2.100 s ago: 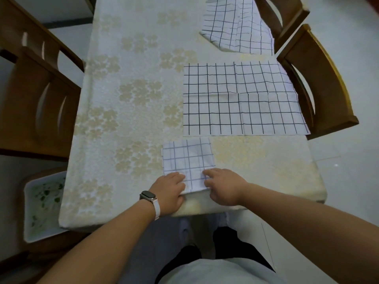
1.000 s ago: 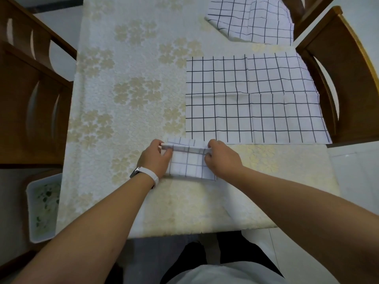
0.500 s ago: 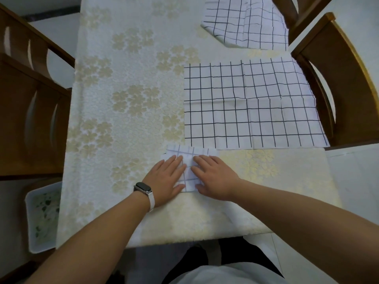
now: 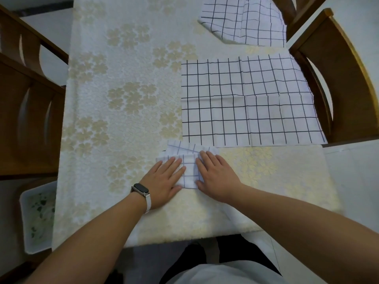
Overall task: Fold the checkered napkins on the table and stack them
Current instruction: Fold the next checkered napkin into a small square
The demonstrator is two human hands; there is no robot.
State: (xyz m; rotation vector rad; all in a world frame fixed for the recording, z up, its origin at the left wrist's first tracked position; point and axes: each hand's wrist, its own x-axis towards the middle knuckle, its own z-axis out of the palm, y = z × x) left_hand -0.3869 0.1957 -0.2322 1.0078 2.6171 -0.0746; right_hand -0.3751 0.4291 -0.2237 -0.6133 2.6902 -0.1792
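A small folded checkered napkin [image 4: 189,167] lies near the front of the table [image 4: 123,99]. My left hand [image 4: 164,179] lies flat on its left side, fingers straight. My right hand [image 4: 217,177] presses flat on its right side. The napkin's far edge shows beyond my fingertips, slightly skewed. Just behind it, a large unfolded checkered napkin [image 4: 248,101] lies spread on the right half of the table. A third checkered napkin [image 4: 246,19], partly rumpled, lies at the far right and is cut off by the frame's top.
The table wears a cream cloth with a floral pattern. Wooden chairs stand on the left [image 4: 26,103] and on the right [image 4: 340,78]. A white tub [image 4: 37,216] sits on the floor at lower left. My legs are below the table's front edge.
I folded the small napkin's near half away from me, halving it, then laid both hands flat on it. In the last half second the hands have barely shifted.
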